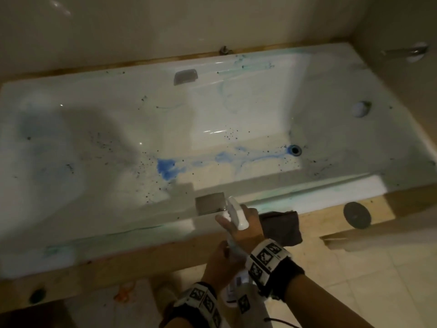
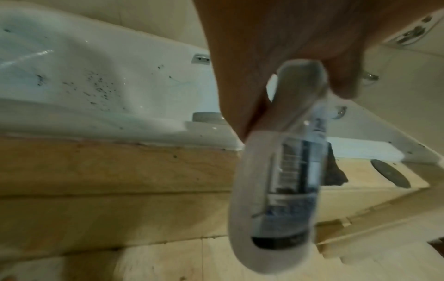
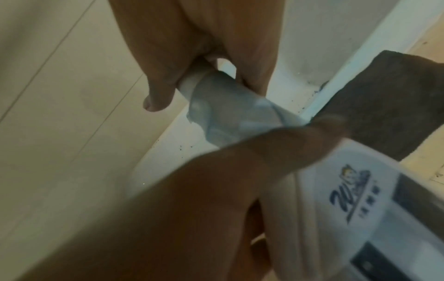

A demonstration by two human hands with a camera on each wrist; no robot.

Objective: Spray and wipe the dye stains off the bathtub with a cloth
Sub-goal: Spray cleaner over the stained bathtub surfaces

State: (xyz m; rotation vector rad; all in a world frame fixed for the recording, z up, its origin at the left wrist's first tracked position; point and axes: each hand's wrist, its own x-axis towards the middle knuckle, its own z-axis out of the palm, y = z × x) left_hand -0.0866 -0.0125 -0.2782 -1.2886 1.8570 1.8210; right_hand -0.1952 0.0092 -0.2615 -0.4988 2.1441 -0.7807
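Bathtub (image 1: 94, 129); two hands, one bottle (image 1: 236, 216).

- Head view: high, looks down and forward over the whole bathtub (image 1: 118, 129), both hands low in frame.
- Left wrist view: low beside the tub front, faces along the palm; spray bottle (image 2: 286, 171) very close, blurred.
- Right wrist view: tight on the bottle neck.
- All three share bottle, tub rim and dark cloth (image 1: 281, 227).
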